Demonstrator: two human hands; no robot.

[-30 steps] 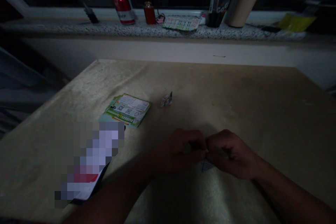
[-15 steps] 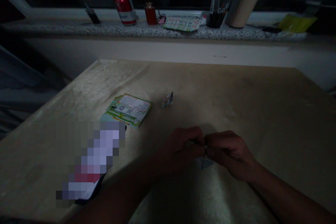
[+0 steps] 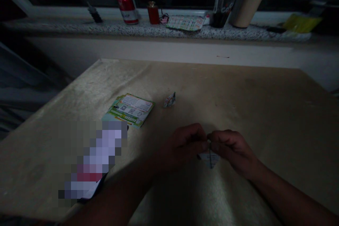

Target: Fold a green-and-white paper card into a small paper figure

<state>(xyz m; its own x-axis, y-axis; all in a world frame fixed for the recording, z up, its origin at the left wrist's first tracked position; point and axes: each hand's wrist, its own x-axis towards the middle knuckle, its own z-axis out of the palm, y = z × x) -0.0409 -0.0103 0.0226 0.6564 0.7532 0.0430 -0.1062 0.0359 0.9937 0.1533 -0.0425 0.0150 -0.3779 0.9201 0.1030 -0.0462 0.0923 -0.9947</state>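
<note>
Between both hands is a small piece of folded printed paper [image 3: 211, 159], pale with dark lines of print and a crease down its middle. Its pointed lower end hangs below the fingers; the upper part is mostly hidden by them. My left hand [image 3: 189, 139] is closed, pinching the paper from the left. From the right, my right hand [image 3: 231, 148] pinches it too, fingertips close to those of the left. Beyond the hands a small folded paper shape [image 3: 170, 100] with coloured print lies on the table. Left of it rests a stack of green and white printed cards [image 3: 132, 110].
A blurred-out phone-like object [image 3: 97, 159] lies on the table [image 3: 238, 88] by my left forearm. Along the granite windowsill [image 3: 148, 31] stand a red can [image 3: 127, 9], a small red bottle [image 3: 153, 13], a lidded cup [image 3: 225, 3] and a cardboard tube [image 3: 253, 0].
Both hands have risen slightly in view, and more of the paper's lower end shows beneath the fingers. Its crease now faces me more squarely. The other things stay in place.
</note>
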